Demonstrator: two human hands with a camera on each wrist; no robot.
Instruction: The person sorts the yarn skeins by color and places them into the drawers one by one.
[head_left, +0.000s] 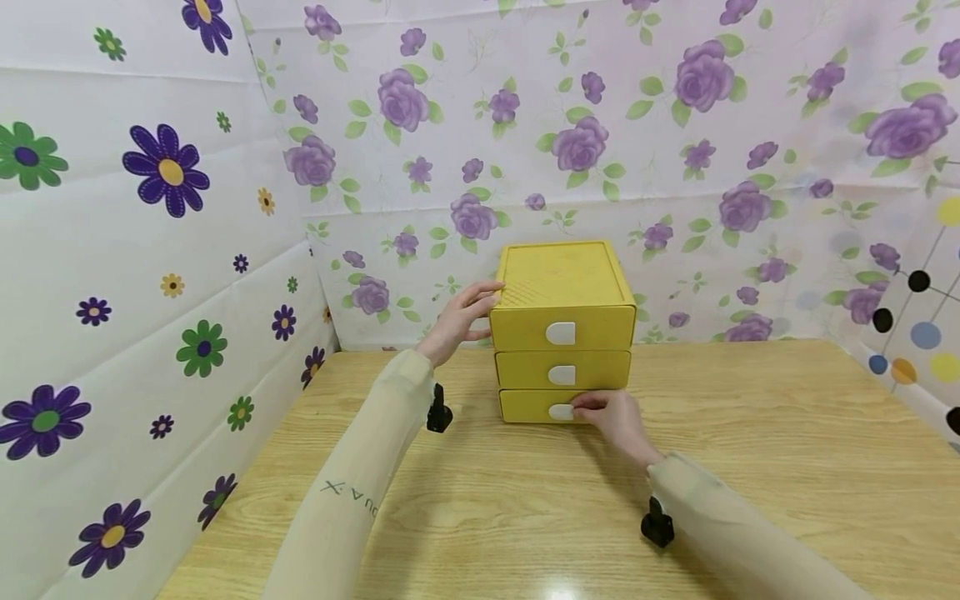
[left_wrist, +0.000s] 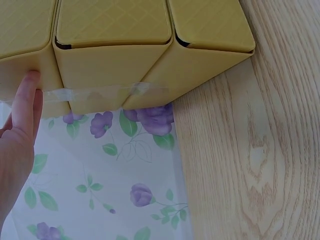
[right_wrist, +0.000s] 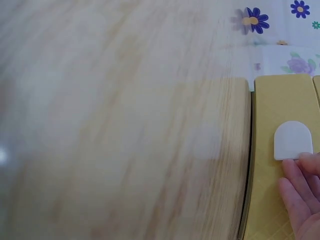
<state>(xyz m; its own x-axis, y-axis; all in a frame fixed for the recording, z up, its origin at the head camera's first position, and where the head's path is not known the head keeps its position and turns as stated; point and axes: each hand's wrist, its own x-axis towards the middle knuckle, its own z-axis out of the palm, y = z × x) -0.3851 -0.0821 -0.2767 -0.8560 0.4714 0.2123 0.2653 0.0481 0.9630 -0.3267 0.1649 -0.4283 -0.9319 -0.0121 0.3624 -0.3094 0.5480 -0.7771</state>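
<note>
A yellow chest of three stacked drawers stands on the wooden table, each front bearing a white rounded tab. My left hand rests against the upper left side of the chest, its fingers extended. The left wrist view shows a fingertip of that left hand on the chest's side wall, near a strip of clear tape. At the bottom drawer, my right hand pinches the right edge of the white drawer handle. All three drawers look closed.
The wood-grain table extends around the chest. Behind it hangs a flowered cloth, with another flower-patterned wall on the left and a dotted one on the right. Small black mounts sit at both wrists.
</note>
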